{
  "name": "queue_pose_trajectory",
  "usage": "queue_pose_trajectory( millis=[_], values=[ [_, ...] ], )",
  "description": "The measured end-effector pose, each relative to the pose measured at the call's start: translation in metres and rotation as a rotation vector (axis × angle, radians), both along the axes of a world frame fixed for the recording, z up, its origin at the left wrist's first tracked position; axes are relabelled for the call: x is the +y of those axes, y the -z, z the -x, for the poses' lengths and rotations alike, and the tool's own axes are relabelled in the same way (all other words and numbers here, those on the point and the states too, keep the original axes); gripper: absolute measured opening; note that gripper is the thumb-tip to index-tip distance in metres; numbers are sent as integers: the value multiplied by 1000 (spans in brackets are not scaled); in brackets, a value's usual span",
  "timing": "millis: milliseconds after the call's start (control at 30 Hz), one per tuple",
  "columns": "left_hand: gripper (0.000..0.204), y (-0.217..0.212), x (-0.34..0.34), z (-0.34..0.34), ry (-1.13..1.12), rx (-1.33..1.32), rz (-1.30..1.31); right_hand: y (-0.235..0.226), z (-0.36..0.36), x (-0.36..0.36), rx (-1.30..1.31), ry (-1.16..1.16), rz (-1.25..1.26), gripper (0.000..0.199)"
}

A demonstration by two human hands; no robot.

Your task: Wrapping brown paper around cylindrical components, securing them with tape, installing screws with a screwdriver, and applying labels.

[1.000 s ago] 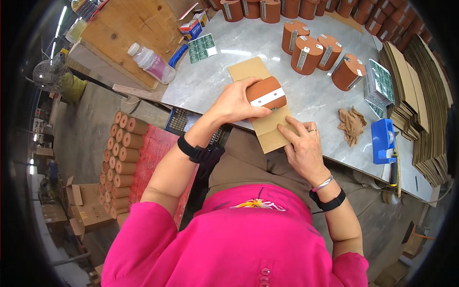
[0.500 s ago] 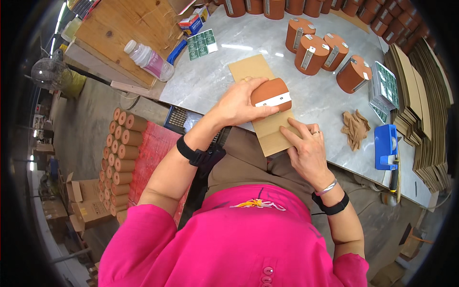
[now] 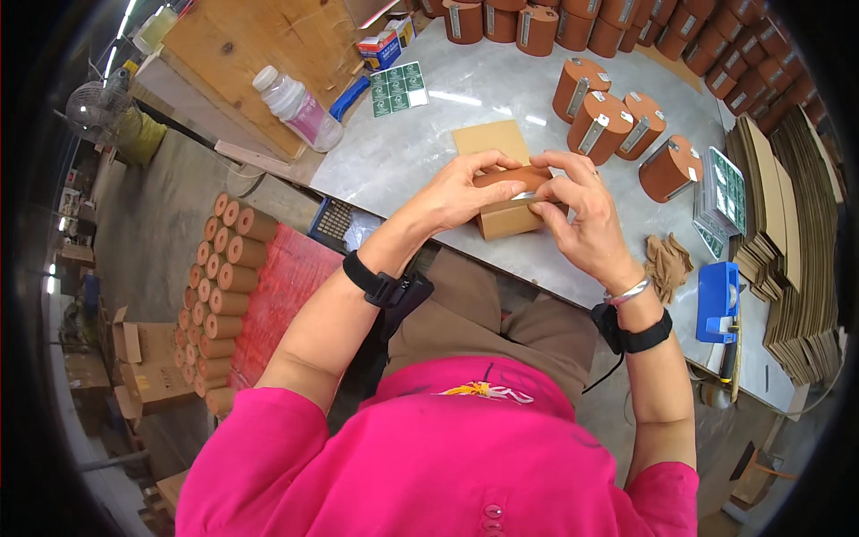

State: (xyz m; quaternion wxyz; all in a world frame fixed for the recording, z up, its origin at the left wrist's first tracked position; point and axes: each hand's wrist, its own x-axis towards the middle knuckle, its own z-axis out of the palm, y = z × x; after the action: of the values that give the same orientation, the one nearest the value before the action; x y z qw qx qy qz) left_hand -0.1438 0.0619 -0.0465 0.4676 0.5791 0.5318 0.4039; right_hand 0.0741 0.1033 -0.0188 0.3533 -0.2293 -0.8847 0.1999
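A reddish-brown roll (image 3: 510, 178) lies on its side on a tan cardboard sheet (image 3: 514, 222) at the table's front edge. My left hand (image 3: 467, 190) is closed round the roll's left end, its thumb along the near side. My right hand (image 3: 583, 204) pinches the near part of the cardboard, which bends up against the roll; those fingers also reach over the roll's right end. Between the thumbs a strip of the pale label or metal piece shows, mostly hidden. The sheet's far end lies flat beyond the hands.
Several brown rolls with metal strips (image 3: 599, 125) stand behind at right, more along the back. Sticker sheets (image 3: 720, 192), a brown glove (image 3: 668, 266), a blue tape dispenser (image 3: 718, 302) and stacked cardboard (image 3: 805, 259) are at right. A plastic bottle (image 3: 300, 109) stands at left.
My right hand has moved up and left to the roll, lifting the near part of the cardboard against it. The roll's pale strip is now mostly covered.
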Motion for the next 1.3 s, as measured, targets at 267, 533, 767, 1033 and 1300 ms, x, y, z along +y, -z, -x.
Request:
queue_pose_trajectory(
  millis=[267,533,767,1033,1300],
  values=[
    [40,5,-4,3,-5,-163,73,12,10,11,90,-16,385,16],
    [36,32,-25,-22,-244,-277,-147,31,22,-3,256,121,408,19],
    [27,35,-18,-28,-320,-220,-187,36,40,-9,495,241,498,16],
    [15,32,-10,-38,-480,-301,-181,37,45,-1,311,364,347,19],
    [21,29,-9,-38,-413,-296,-169,9,33,-47,-144,225,-178,48]
  ],
)
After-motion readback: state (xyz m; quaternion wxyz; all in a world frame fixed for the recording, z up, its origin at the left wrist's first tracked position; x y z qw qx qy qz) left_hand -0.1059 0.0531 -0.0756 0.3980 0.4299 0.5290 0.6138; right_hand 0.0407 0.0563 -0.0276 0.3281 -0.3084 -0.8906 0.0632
